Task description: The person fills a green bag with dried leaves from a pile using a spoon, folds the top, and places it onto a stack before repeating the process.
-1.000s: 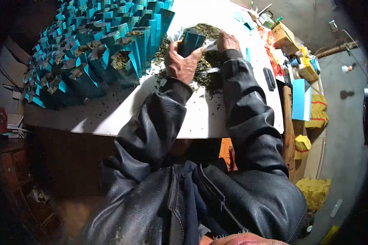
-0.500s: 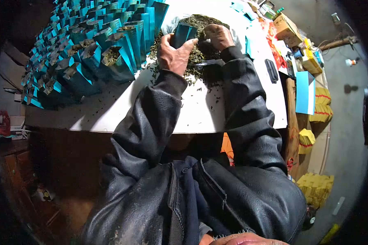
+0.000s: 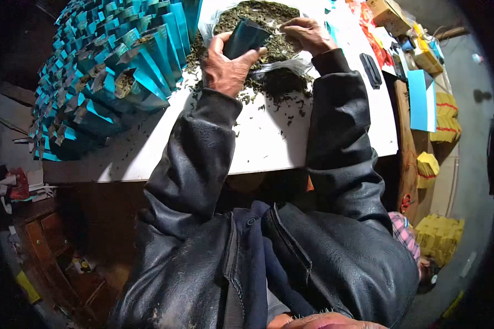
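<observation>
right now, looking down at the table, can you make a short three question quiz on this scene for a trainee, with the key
1. Which hand holds a teal bag: a) right, b) left, c) both?
2. True or false: the cluster of teal bags stands to the right of the dark leaves in the picture.
3. Fill in: some of the dark leaves lie scattered on a ___ tabletop.

Key: 1. b, the left hand. 2. False, the cluster of teal bags stands to the left. 3. White.
</observation>
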{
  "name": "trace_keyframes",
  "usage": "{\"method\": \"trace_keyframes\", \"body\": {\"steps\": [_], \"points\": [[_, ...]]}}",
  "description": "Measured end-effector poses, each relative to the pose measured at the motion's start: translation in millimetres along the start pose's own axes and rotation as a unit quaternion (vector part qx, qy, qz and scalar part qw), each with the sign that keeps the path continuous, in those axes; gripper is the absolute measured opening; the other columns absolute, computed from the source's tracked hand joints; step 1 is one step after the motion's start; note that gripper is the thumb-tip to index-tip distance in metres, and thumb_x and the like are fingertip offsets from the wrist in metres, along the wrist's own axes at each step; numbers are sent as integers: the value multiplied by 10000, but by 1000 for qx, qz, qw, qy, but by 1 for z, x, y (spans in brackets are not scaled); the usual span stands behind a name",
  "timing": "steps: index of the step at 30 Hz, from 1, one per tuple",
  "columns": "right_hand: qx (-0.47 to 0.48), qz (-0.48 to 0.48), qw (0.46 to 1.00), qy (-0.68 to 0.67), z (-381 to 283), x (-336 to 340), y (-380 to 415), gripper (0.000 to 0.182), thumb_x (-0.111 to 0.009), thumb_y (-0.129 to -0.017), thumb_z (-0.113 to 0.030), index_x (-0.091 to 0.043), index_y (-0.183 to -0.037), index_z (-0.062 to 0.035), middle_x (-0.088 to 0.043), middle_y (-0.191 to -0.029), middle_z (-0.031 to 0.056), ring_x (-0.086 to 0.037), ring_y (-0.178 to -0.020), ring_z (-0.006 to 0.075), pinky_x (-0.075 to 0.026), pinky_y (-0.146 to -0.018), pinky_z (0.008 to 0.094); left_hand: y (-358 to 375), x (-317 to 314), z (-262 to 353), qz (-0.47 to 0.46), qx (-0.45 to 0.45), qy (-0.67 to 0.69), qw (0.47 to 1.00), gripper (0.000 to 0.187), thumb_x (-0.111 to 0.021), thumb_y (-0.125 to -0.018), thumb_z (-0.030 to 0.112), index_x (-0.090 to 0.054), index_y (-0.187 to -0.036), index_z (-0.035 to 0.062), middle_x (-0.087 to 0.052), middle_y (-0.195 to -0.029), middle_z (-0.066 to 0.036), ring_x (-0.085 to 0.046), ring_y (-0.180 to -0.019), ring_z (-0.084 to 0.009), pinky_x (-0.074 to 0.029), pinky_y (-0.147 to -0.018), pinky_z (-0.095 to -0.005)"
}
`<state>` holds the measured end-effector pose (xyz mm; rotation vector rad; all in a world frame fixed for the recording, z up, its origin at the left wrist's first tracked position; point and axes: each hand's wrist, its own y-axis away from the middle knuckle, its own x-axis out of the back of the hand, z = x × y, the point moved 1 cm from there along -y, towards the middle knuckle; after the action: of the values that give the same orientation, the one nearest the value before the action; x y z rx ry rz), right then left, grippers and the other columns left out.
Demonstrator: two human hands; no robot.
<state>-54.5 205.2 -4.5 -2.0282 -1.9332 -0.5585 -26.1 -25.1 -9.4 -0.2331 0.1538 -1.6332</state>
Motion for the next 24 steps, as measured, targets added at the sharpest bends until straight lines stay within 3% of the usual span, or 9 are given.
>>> {"method": "trace_keyframes", "body": {"steps": [3, 8, 11, 12, 16, 18, 24], "points": [[-2, 4, 997, -81, -9, 13, 17, 177, -607, -854, -190, -679, -950, -60, -632, -767, 29, -557, -597, 97, -519, -558, 250, -3, -5, -5, -22, -76, -112, 991, 689, -852, -587, 344, -542, -1087, -14, -621, -969, -121, -608, -853, -206, -505, -792, -334], [49, -5, 983, -176, -17, 37, 31, 151, -609, -867, -183, -673, -958, -81, -594, -729, -8, -518, -576, 59, -501, -556, 220, 0, -8, -11, -57, -106, -118, 986, 693, -852, -580, 373, -552, -1092, 14, -636, -954, -104, -620, -856, -197, -512, -788, -322], [36, 62, 986, -148, -14, 45, 35, 180, -591, -876, -224, -669, -968, -90, -574, -738, -27, -527, -615, 44, -482, -563, 186, 1, -10, -13, -79, -113, -132, 982, 665, -851, -587, 357, -559, -1087, 28, -645, -945, -91, -628, -838, -190, -514, -781, -311], [-17, 73, 981, -177, -42, 47, 50, 178, -572, -885, -160, -634, -920, 4, -540, -634, -3, -480, -534, 71, -391, -484, 208, 2, -11, -12, -78, -125, -140, 979, 648, -849, -593, 348, -562, -1084, 37, -648, -943, -85, -631, -836, -187, -515, -778, -309], [1, 111, 987, -120, -62, 54, 71, 167, -593, -863, -162, -645, -898, -7, -488, -595, -24, -406, -476, 53, -320, -426, 207, 1, -13, -18, -79, -146, -147, 975, 632, -848, -597, 340, -567, -1086, 56, -652, -949, -79, -634, -848, -181, -520, -777, -309], [17, 67, 990, -122, -62, 61, 74, 151, -595, -862, -143, -644, -896, -4, -492, -598, -22, -397, -476, 47, -301, -422, 202, 1, -13, -17, -79, -142, -149, 975, 639, -848, -595, 351, -566, -1087, 56, -652, -949, -81, -634, -852, -180, -521, -780, -312], [-26, 65, 993, -100, -84, 51, 85, 131, -596, -863, -114, -641, -897, 4, -495, -583, -17, -404, -468, 40, -294, -415, 197, 1, -12, -19, -107, -110, -158, 975, 671, -842, -590, 400, -561, -1094, 58, -648, -965, -85, -634, -874, -190, -519, -806, -319]]}}
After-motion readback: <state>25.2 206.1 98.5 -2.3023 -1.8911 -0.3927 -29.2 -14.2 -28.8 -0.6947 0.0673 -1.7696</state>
